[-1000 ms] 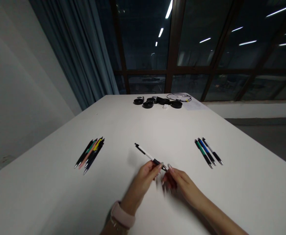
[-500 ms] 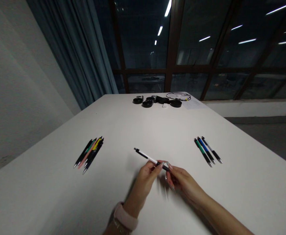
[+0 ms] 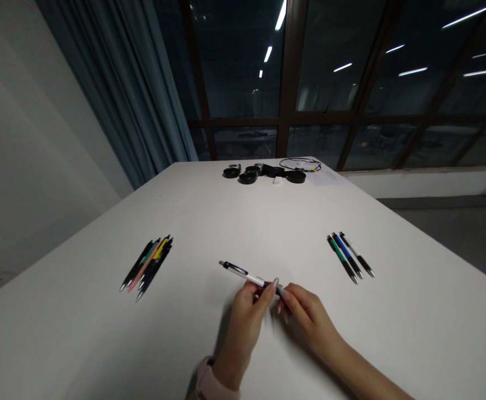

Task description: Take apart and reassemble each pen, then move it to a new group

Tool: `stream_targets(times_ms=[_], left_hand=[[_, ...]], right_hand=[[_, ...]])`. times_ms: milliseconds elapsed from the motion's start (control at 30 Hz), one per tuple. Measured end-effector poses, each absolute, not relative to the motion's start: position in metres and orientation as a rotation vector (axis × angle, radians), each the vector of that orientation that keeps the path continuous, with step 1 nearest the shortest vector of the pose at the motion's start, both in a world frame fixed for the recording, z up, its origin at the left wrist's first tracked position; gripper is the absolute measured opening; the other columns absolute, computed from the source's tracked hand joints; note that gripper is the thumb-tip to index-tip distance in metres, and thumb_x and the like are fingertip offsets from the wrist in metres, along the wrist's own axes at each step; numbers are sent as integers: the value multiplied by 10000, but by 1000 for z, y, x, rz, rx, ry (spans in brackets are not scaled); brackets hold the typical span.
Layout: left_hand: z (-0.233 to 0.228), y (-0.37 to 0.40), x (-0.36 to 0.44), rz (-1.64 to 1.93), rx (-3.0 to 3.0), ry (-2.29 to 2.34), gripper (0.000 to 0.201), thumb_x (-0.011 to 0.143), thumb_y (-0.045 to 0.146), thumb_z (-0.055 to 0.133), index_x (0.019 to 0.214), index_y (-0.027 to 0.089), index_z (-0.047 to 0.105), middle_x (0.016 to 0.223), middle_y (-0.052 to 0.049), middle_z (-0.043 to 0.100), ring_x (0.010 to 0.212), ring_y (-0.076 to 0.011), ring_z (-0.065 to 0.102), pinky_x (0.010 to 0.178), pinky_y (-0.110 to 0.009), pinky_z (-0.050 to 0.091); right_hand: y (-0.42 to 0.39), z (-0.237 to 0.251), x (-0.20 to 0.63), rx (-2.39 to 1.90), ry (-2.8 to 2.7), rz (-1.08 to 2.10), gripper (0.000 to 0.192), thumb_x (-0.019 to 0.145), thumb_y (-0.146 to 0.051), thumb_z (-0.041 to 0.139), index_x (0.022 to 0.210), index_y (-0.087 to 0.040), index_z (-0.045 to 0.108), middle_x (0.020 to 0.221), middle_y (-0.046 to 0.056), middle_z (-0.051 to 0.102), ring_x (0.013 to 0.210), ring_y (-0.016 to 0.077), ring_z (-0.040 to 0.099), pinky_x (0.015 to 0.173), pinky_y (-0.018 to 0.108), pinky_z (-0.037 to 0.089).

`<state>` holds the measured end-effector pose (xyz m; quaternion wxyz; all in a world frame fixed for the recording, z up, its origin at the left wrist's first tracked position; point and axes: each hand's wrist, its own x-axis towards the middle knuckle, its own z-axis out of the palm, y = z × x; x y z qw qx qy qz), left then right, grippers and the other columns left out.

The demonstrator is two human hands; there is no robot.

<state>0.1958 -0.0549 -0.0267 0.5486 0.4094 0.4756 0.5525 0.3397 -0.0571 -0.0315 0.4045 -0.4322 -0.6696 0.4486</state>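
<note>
A white pen [image 3: 252, 278] with a black clip and dark grip is held above the table, its clicker end pointing up and to the left. My left hand [image 3: 249, 314] pinches its barrel between thumb and fingers. At the tip end, my right hand [image 3: 307, 314] is closed with thumb and fingers pressed on the pen; the tip itself is hidden there. To the left lies a bunch of several pens [image 3: 148, 265], black, green, pink and yellow. On the right, a green pen [image 3: 342, 259], a blue pen [image 3: 347, 255] and a white pen [image 3: 356, 254] lie side by side.
The white table [image 3: 243, 222] reaches back to a dark window. Several black round items [image 3: 247, 177], a coiled black cable [image 3: 301, 164] and a small white object [image 3: 277, 181] sit at its far end. A blue curtain [image 3: 143, 83] hangs at the left.
The held pen has turned a little, its clip now facing me more and its clicker end lower. My right-hand fingers have closed further over the tip end. The view has shifted slightly.
</note>
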Motion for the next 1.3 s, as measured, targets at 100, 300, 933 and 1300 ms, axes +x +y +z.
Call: stream_targets(times_ms=[100,300,933,1300], left_hand=[[-25,-55,196,1314,964,1148,417,657,575,768,760,181,681,711,-24,673,750,-191,619,723,-278,471],[-18,-55,195,1295,982,1207,462,637,633,746,703,189,638,620,2,595,689,-179,569,659,-268,435],[-35,-54,199,1262,978,1205,474,691,638,714,770,172,676,715,-35,677,727,-190,599,702,-273,461],[-38,-54,199,1259,996,1160,458,721,610,707,868,176,706,811,-58,723,797,-215,639,767,-300,477]], right_hand=[[-58,-32,341,-1095,-1751,1038,381,973,-484,440,732,-214,560,697,12,568,653,159,507,627,274,382],[-57,-26,341,-1082,-1644,1036,277,900,-466,593,785,-215,583,741,15,581,706,169,533,659,284,409],[-49,-20,335,-961,-1105,1615,611,710,-633,739,1115,-203,581,589,-71,513,484,99,449,481,223,360],[-46,-25,335,-976,-1053,1700,633,715,-628,738,1139,-191,563,567,-79,516,457,86,416,466,212,353]])
